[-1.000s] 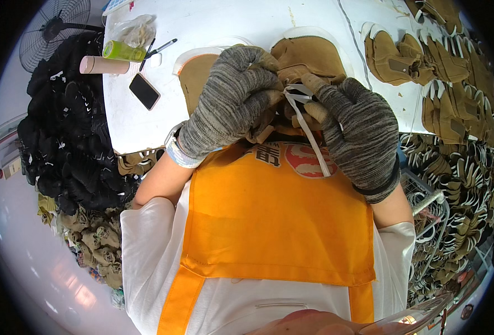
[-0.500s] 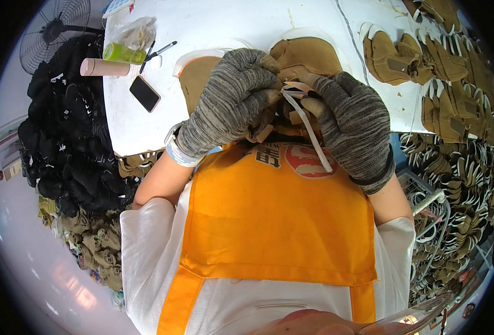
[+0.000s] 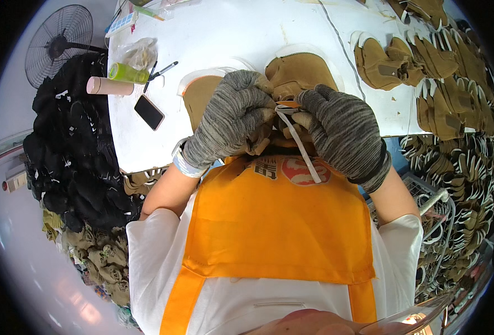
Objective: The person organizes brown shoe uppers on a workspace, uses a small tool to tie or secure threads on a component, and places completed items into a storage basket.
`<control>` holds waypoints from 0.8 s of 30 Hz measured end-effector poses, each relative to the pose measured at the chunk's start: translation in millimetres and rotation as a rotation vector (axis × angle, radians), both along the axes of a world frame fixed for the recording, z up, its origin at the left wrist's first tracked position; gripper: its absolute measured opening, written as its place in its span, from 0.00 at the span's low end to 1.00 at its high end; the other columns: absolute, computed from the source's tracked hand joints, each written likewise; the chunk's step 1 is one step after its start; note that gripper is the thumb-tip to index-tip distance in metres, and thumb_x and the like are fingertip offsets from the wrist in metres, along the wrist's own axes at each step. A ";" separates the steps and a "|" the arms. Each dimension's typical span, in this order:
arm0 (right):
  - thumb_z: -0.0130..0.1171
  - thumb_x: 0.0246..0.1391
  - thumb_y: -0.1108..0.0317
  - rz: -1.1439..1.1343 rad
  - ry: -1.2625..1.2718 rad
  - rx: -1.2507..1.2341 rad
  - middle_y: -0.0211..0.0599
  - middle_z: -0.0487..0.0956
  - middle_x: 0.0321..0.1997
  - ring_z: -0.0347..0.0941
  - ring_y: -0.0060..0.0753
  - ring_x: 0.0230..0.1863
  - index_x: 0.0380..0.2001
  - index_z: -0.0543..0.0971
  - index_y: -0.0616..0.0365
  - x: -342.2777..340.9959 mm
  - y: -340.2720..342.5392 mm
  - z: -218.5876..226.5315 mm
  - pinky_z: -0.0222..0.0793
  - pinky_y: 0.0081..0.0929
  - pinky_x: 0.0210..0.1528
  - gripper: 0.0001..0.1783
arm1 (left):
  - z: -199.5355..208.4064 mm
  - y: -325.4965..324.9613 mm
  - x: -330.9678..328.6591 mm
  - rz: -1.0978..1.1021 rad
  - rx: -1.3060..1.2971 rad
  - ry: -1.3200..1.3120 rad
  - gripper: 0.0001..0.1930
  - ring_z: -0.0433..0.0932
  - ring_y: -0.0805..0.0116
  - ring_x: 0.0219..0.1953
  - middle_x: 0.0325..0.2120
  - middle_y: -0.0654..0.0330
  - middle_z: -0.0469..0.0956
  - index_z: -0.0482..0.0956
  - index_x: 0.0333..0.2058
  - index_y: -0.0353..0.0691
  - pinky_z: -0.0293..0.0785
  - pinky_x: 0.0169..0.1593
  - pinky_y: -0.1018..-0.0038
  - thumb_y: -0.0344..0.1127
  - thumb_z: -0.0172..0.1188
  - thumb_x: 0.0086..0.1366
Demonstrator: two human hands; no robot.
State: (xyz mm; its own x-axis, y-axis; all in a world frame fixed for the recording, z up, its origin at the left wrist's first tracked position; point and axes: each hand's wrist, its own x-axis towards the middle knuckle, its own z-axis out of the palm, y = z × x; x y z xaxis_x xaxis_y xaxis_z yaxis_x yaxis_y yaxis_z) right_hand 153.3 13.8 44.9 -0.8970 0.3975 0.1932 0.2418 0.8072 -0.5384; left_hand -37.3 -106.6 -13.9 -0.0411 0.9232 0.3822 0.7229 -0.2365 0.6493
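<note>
White tabletop point(image 3: 230, 34) bears a brown shoe point(image 3: 300, 68) near its front edge, where working a white strip point(image 3: 301, 146) seems the step in hand: the left hand point(image 3: 234, 107) pinches it, whether the right hand point(image 3: 344, 131) also clamps it I cannot tell, and pulling calls for steady tension.

Table point(image 3: 230, 42): white
Your left glove point(image 3: 227, 114): marled grey and black, tan-tipped
Your right glove point(image 3: 346, 137): the same marled grey and black
Thin strip point(image 3: 308, 155): white
Shoes at the table's near edge point(image 3: 303, 68): brown, white-rimmed
Your apron point(image 3: 280, 229): plain orange, red-and-white emblem point(image 3: 295, 172)
Your shirt point(image 3: 236, 298): white
Bottle at the table's left edge point(image 3: 108, 86): pale pink
Heap left of the table point(image 3: 79, 156): mostly black
</note>
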 end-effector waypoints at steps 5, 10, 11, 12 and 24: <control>0.61 0.50 0.60 0.064 -0.082 0.014 0.44 0.78 0.33 0.76 0.44 0.30 0.37 0.80 0.60 -4.0 6.0 -8.9 0.73 0.35 0.34 0.15 | 0.2 -1.6 -0.6 0.006 -0.014 -0.036 0.10 0.70 0.56 0.49 0.39 0.56 0.76 0.81 0.35 0.36 0.65 0.55 0.63 0.29 0.63 0.53; 0.63 0.48 0.60 0.010 0.015 0.054 0.44 0.77 0.32 0.75 0.45 0.32 0.34 0.80 0.60 -10.7 0.1 -8.6 0.71 0.37 0.35 0.15 | -1.9 -0.7 -3.4 0.003 0.024 -0.054 0.11 0.70 0.56 0.50 0.39 0.56 0.76 0.80 0.38 0.36 0.66 0.55 0.64 0.28 0.62 0.54; 0.63 0.47 0.58 -0.003 0.015 0.073 0.44 0.77 0.33 0.75 0.45 0.34 0.35 0.80 0.59 -11.4 -1.1 -13.5 0.71 0.37 0.37 0.17 | -1.8 -0.3 -4.8 0.008 -0.002 -0.101 0.11 0.70 0.56 0.50 0.39 0.56 0.76 0.80 0.38 0.36 0.66 0.55 0.64 0.28 0.62 0.55; 0.64 0.47 0.56 -0.018 0.015 0.093 0.43 0.78 0.34 0.75 0.45 0.35 0.36 0.80 0.58 -11.5 -2.1 -17.4 0.71 0.38 0.39 0.18 | -2.1 -0.3 -5.4 0.011 -0.027 -0.148 0.11 0.70 0.56 0.50 0.39 0.56 0.76 0.80 0.39 0.36 0.66 0.55 0.64 0.27 0.62 0.55; 0.64 0.46 0.62 -0.061 0.130 -0.034 0.44 0.76 0.30 0.74 0.47 0.31 0.33 0.81 0.58 -9.8 0.1 -29.2 0.70 0.39 0.34 0.13 | -7.3 -0.3 -26.0 -0.133 0.127 0.241 0.11 0.70 0.52 0.50 0.42 0.58 0.75 0.79 0.39 0.38 0.66 0.53 0.59 0.29 0.62 0.55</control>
